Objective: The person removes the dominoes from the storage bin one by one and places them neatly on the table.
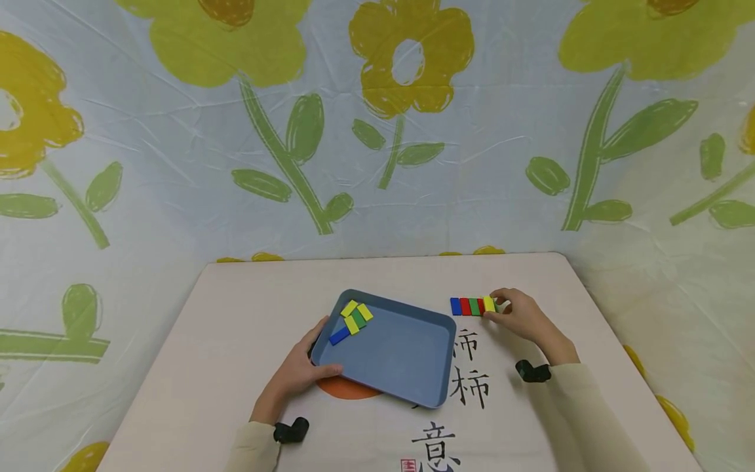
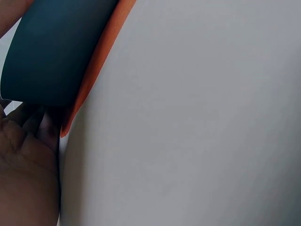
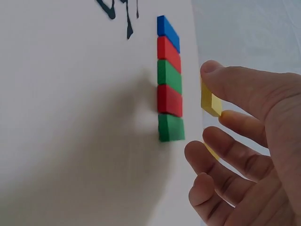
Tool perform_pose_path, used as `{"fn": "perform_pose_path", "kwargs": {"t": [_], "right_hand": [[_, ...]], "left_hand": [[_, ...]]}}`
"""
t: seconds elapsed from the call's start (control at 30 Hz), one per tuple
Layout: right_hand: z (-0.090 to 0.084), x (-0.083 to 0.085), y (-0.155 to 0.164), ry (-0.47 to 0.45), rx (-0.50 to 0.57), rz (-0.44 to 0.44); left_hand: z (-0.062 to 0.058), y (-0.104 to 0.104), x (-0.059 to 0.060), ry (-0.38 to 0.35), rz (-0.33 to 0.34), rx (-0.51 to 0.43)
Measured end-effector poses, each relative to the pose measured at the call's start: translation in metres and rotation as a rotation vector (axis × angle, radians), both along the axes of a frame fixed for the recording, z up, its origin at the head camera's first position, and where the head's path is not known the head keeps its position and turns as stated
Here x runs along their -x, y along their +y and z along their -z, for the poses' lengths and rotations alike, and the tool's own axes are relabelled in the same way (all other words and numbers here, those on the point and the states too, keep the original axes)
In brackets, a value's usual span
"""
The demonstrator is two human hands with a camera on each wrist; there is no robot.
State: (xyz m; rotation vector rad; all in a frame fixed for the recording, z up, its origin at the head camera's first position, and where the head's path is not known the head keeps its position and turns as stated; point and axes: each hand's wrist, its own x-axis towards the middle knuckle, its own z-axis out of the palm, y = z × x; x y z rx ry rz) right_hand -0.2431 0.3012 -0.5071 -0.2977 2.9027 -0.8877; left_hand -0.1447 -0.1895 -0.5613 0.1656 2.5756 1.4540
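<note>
My left hand [image 1: 297, 367] grips the near left corner of a blue-grey tray [image 1: 395, 347], its thumb over the rim. Several yellow and green blocks and one blue block [image 1: 339, 335] lie at the tray's left end. In the left wrist view the tray wall [image 2: 51, 52] shows dark beside the palm. My right hand [image 1: 523, 319] pinches a yellow block [image 3: 210, 100] between thumb and fingers. That block is held above the right end of a row of blocks standing side by side: blue [image 3: 168, 33], red [image 3: 168, 54], green [image 3: 169, 76], red [image 3: 169, 100], green [image 3: 171, 127].
A pale cloth with black characters [image 1: 468, 387] and an orange shape [image 1: 348, 388] covers the table [image 1: 218, 328]; the tray hides part of it. Flower-printed curtain [image 1: 448, 196] surrounds the table's back and sides. Dark wrist cameras [image 1: 533, 371] sit at both cuffs.
</note>
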Motion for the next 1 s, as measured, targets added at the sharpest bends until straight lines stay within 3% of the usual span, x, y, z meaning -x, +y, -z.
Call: {"fn": "perform_pose_path", "kwargs": {"t": [0.6,1.0], "right_hand": [[0.008,0.005,0.026,-0.043,-0.047,0.016],[0.016,0.015,0.036,-0.134,-0.090,-0.004]], "left_hand": [[-0.003,0.000,-0.001,-0.003,0.006,-0.021],[-0.003,0.000,-0.001,0.001,0.005,-0.025]]}}
